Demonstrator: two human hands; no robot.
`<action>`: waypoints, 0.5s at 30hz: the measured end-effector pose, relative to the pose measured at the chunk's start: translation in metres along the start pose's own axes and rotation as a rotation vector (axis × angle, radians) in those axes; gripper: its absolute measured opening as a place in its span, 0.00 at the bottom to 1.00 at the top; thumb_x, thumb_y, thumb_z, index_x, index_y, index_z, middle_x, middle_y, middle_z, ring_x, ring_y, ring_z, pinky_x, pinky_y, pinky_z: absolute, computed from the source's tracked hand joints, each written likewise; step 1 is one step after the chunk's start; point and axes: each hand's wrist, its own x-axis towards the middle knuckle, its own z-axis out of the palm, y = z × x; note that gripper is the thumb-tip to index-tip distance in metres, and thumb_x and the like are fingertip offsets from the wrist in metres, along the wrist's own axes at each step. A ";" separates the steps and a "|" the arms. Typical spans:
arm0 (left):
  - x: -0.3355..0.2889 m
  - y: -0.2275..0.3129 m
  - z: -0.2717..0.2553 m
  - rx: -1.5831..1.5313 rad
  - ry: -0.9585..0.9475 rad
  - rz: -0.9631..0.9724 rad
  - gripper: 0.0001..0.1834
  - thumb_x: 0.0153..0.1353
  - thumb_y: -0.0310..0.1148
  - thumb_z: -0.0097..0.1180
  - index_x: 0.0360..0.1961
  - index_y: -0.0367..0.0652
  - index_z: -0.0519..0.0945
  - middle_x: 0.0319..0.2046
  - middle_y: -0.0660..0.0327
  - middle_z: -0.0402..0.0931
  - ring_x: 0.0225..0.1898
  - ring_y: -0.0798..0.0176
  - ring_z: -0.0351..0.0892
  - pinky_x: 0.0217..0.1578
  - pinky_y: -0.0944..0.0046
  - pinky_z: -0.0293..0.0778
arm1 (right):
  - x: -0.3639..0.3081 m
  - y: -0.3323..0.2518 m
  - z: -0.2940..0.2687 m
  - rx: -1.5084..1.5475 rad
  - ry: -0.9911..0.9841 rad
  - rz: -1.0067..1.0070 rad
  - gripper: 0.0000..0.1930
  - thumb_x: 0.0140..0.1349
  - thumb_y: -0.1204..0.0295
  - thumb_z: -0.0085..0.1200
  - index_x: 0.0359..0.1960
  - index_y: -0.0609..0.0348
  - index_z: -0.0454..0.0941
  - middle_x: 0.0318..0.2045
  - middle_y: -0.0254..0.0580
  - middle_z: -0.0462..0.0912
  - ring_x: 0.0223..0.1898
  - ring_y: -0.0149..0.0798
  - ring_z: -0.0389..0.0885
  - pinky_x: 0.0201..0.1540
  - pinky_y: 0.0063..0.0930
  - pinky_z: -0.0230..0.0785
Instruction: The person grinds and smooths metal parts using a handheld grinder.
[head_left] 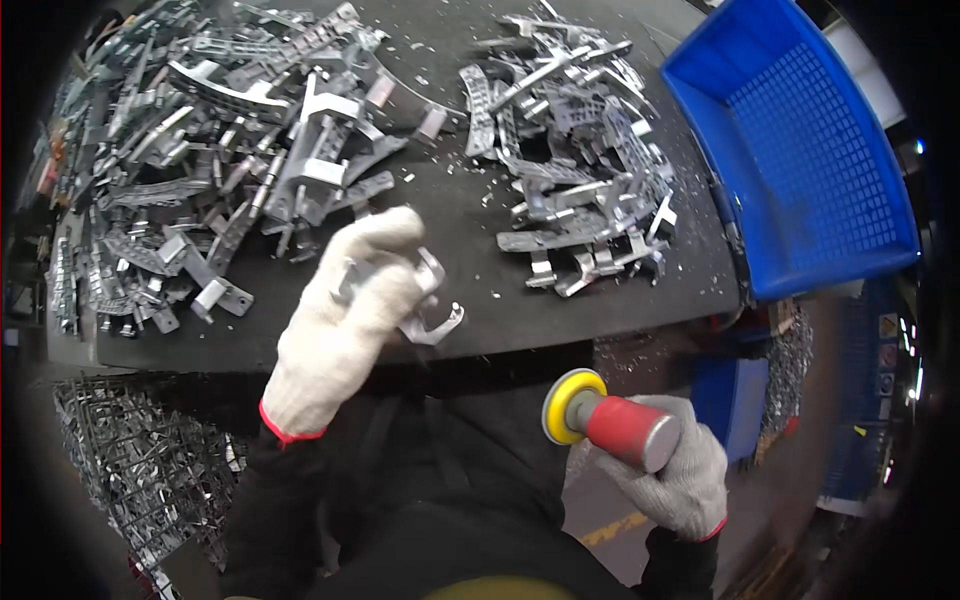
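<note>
Silver curved metal piece (433, 328), with a hooked end: in the left hand (340, 325), which wears a white knitted glove with a red cuff edge. Fingers are curled around the piece; its ends project on the right side of the hand. The hand is at the near edge of the dark flat-topped desk (460, 225); contact between piece and desk cannot be told.

Right hand (690, 480), gloved alike, is closed around a red cylindrical power tool with a round yellow pad (625, 428). The pad faces the left hand and stands apart from the piece.

Beyond and left of the left hand: large heap of silver perforated metal brackets (325, 105). Beyond and right of it: smaller heap of similar silver brackets (577, 112). Farther, beyond the right hand: blue plastic basket with grid-patterned wall (810, 130), tilted. Just beyond the right hand, below desk level: blue plastic bin (740, 400).
</note>
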 end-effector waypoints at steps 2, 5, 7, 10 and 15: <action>-0.002 -0.012 -0.020 -0.313 0.027 -0.068 0.23 0.76 0.43 0.51 0.61 0.35 0.72 0.33 0.61 0.75 0.30 0.61 0.83 0.27 0.66 0.82 | -0.004 0.009 0.023 0.131 0.070 0.030 0.35 0.45 0.61 0.80 0.53 0.55 0.74 0.34 0.43 0.88 0.33 0.47 0.90 0.37 0.39 0.83; -0.006 -0.016 -0.007 -0.746 0.273 -0.289 0.20 0.75 0.46 0.53 0.47 0.35 0.77 0.25 0.67 0.73 0.20 0.74 0.74 0.17 0.72 0.74 | -0.005 0.000 0.034 0.206 0.228 0.104 0.34 0.45 0.64 0.79 0.54 0.57 0.75 0.39 0.42 0.88 0.38 0.42 0.90 0.43 0.34 0.82; -0.010 -0.018 0.007 -0.556 0.475 -0.349 0.19 0.74 0.46 0.55 0.44 0.38 0.78 0.18 0.72 0.69 0.15 0.74 0.70 0.12 0.74 0.68 | 0.003 -0.005 0.035 0.323 0.250 -0.030 0.33 0.46 0.64 0.79 0.54 0.57 0.76 0.40 0.41 0.88 0.39 0.41 0.89 0.44 0.33 0.82; -0.014 -0.029 0.007 -0.556 0.477 -0.385 0.18 0.73 0.47 0.55 0.42 0.40 0.78 0.18 0.71 0.71 0.14 0.73 0.71 0.11 0.73 0.68 | 0.015 -0.015 0.026 0.481 0.121 -0.266 0.30 0.48 0.65 0.78 0.52 0.59 0.78 0.40 0.39 0.87 0.39 0.41 0.89 0.44 0.31 0.81; -0.017 -0.030 0.013 -0.585 0.441 -0.427 0.17 0.73 0.47 0.55 0.40 0.43 0.78 0.20 0.69 0.75 0.14 0.72 0.73 0.11 0.72 0.69 | 0.029 -0.021 0.023 0.282 0.063 -0.298 0.32 0.48 0.59 0.78 0.53 0.59 0.78 0.40 0.41 0.87 0.36 0.45 0.89 0.40 0.34 0.82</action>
